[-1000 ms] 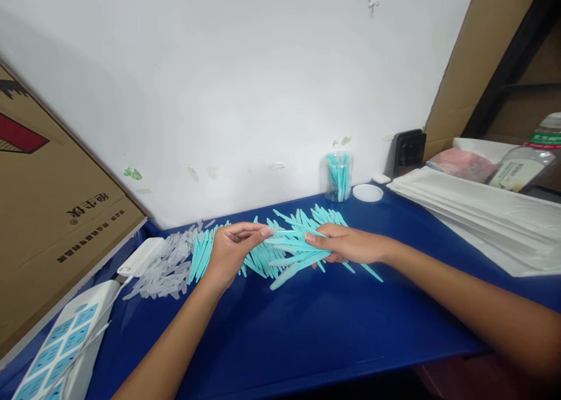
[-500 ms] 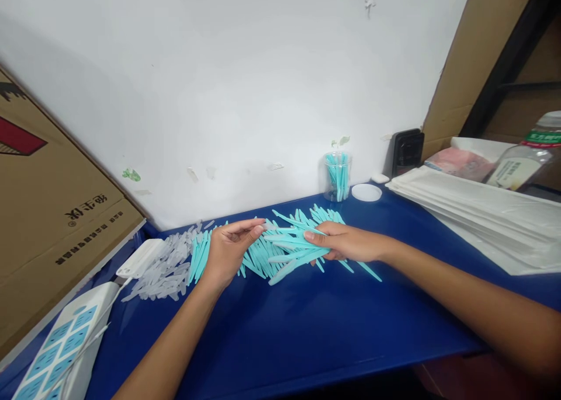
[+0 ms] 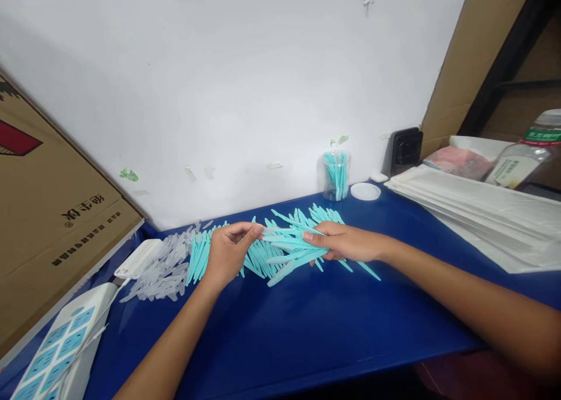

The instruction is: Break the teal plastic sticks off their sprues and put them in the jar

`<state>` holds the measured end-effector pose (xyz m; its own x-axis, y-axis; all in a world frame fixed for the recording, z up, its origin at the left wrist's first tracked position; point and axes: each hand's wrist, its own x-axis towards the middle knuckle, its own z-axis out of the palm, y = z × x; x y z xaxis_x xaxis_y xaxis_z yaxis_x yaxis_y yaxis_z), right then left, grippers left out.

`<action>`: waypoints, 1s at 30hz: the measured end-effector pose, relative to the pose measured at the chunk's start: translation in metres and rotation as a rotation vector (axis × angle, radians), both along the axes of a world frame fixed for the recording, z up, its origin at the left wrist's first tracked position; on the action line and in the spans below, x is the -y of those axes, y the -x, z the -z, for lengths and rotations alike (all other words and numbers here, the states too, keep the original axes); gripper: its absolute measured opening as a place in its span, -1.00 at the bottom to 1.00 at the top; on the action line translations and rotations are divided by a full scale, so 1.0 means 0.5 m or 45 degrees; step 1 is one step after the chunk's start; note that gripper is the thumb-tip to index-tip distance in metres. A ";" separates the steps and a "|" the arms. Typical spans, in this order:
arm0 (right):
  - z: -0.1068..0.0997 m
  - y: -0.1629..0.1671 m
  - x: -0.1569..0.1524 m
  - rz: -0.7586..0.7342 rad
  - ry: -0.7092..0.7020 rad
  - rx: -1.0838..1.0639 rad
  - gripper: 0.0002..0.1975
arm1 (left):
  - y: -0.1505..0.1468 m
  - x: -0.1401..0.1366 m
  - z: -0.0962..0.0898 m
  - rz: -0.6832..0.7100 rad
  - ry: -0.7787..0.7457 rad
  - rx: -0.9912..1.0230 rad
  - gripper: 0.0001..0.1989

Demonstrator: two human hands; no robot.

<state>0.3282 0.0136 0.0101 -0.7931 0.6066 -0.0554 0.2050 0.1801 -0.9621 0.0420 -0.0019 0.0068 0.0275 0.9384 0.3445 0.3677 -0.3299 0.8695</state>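
Turquoise sticks (image 3: 293,265), many; two hands (image 3: 228,253); one jar (image 3: 328,191).

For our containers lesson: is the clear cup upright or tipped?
Upright: the clear cup has its rim on top, turquoise sticks inside.

Worktop (image 3: 298,336): blue, glossy. Left to right on it: white power strip (image 3: 90,312), 1 white slab (image 3: 139,258) (phone-like), heap of translucent slips (image 3: 169,271), loose band of teal sticks (image 3: 200,257). Rear: 1 clear cup (image 3: 326,185), upright, sticks inside; 1 round white lid (image 3: 365,191) just beside. Right: white sheets (image 3: 473,213), stacked.
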 end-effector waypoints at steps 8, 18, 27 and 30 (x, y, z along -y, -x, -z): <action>0.003 0.003 0.002 -0.041 -0.061 0.027 -0.31 | -0.005 0.006 -0.001 0.036 -0.032 -0.071 -0.72; 0.009 0.013 0.013 -0.041 -0.071 0.113 -0.34 | -0.017 0.020 -0.014 0.340 0.076 -0.124 -0.75; 0.010 0.011 0.008 -0.042 -0.096 0.057 -0.34 | -0.012 0.004 -0.005 0.232 0.072 -0.100 -0.57; 0.002 0.011 0.010 0.011 -0.121 0.063 -0.31 | 0.023 -0.016 -0.011 0.063 0.025 -0.262 -0.53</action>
<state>0.3226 0.0086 0.0091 -0.7856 0.6177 -0.0359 0.2535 0.2684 -0.9294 0.0305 0.0060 0.0125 0.1417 0.9407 0.3083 0.5218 -0.3357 0.7843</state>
